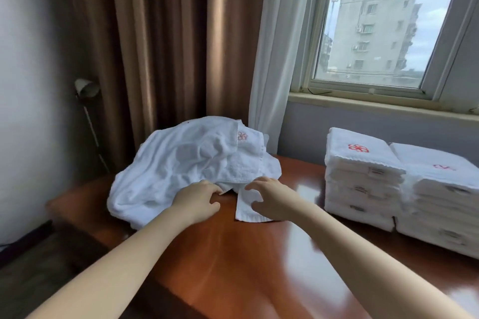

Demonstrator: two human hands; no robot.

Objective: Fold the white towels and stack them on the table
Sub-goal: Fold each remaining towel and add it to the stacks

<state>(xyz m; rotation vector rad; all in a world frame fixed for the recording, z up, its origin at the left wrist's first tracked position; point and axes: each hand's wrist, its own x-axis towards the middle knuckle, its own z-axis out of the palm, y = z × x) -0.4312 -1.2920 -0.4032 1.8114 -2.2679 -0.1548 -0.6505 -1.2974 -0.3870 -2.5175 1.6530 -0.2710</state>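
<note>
Far-left corner of the glossy reddish-brown wooden table (233,267): I noted a rumpled heap of unfolded white terry towels (181,163), with a red embroidered emblem (242,136) showing on its upper right fold. The heap sat in front of the brown curtain (160,46) and reached close to the table's left edge.

Left hand (197,198): it lay at the heap's near edge, fingers loosely curled and fingertips against a hem. I could not tell whether they pinched the hem or only touched it.

Right hand (272,197): it sat just beside the left, over a flat white towel end (246,212) that stuck out of the heap toward the table's near edge. The fingers were spread and arched and the thumb rested on the cloth. Nothing was gripped.

Right edge of the table: two stacks of folded white towels (363,176) stood side by side and touching, each with a red emblem on top.

Assessment: the step in hand appeared to be drawing one towel out of the heap. I would take the protruding end by its two corners, one in each hand, and pull low and steadily toward the near edge so the neighbouring towels are not dragged along. A sharp tug could carry the heap over the left edge. The towel should then be spread on the bare middle of the table and its hems squared before folding, so the emblem finishes uppermost as on the stacks.
</note>
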